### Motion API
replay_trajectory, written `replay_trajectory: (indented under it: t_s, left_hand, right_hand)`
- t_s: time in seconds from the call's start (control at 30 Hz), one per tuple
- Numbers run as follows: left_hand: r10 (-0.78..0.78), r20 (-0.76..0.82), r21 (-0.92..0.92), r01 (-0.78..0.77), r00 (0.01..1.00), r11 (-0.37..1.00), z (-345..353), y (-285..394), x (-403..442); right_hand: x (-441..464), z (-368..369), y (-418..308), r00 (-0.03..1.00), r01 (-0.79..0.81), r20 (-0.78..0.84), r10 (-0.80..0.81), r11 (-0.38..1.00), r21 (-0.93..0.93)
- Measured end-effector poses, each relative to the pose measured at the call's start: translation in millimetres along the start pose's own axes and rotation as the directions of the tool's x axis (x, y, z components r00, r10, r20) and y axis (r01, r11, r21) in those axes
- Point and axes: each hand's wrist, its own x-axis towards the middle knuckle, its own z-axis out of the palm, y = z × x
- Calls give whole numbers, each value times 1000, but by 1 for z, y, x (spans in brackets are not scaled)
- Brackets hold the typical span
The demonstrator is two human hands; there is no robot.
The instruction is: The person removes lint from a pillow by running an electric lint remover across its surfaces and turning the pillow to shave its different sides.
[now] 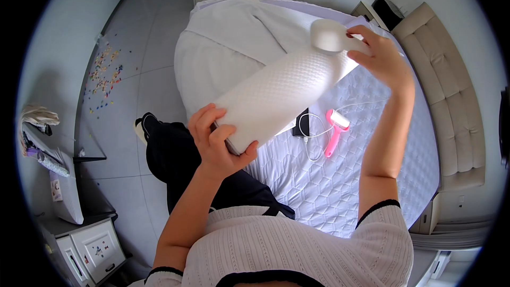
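Observation:
A long white pillow (281, 95) with a textured cover is held up at a slant over the bed. My left hand (220, 135) grips its lower left end, fingers spread over the edge. Near the upper right end, my right hand (380, 56) is closed on the handle of a white round-headed device (328, 36), whose head rests against or just over the pillow. On the mattress (382, 127) lie a pink lint roller (335, 130) and a black phone-like object (301, 125) with a white cable (316, 154).
A white quilt (212, 48) is heaped on the far side of the bed. The tufted headboard (451, 101) stands at right. Small colourful pieces (104, 74) are scattered on the floor at left, near a white cabinet (95, 250).

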Motion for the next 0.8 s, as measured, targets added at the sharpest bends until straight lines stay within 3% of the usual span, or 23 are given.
replay_trajectory:
  t_s: [0.03,0.13,0.17,0.2,0.27,0.33,0.37,0.57,0.73,0.8]
  left_hand:
    - [-2,1,-9,2,1000,1000,0,0,1]
    - [-5,50,19,4,999,1000,-2,-1,1]
    - [0,53,18,-1,999,1000,-2,-1,1]
    - [-20,35,-13,21,999,1000,-1,-2,0]
    - [-28,17,-54,29,999,998,1,-2,-4]
    - [-87,-9,-32,86,996,996,3,-2,-11]
    - [-98,-12,-36,98,995,995,3,-1,-10]
    - [-51,7,13,51,999,999,-2,1,-6]
    - [-48,-1,25,48,999,999,-1,1,-5]
    - [-44,1,28,44,999,999,-2,1,-5]
  right_hand:
    - [-2,0,-9,1000,-2,-2,2,1000,0]
    - [-5,14,-44,951,300,24,-309,937,181]
    - [-8,10,-64,945,236,193,-264,959,156]
    - [-13,21,-75,903,397,83,-420,894,210]
    - [-24,35,-99,837,538,9,-547,826,170]
    - [-37,30,-122,864,452,156,-479,874,180]
    - [-41,32,-124,868,449,148,-474,877,173]
    - [-41,34,-85,890,455,-116,-442,877,151]
    - [-24,15,-8,995,59,-82,-55,997,48]
    - [-19,19,20,994,-3,-108,6,1000,30]
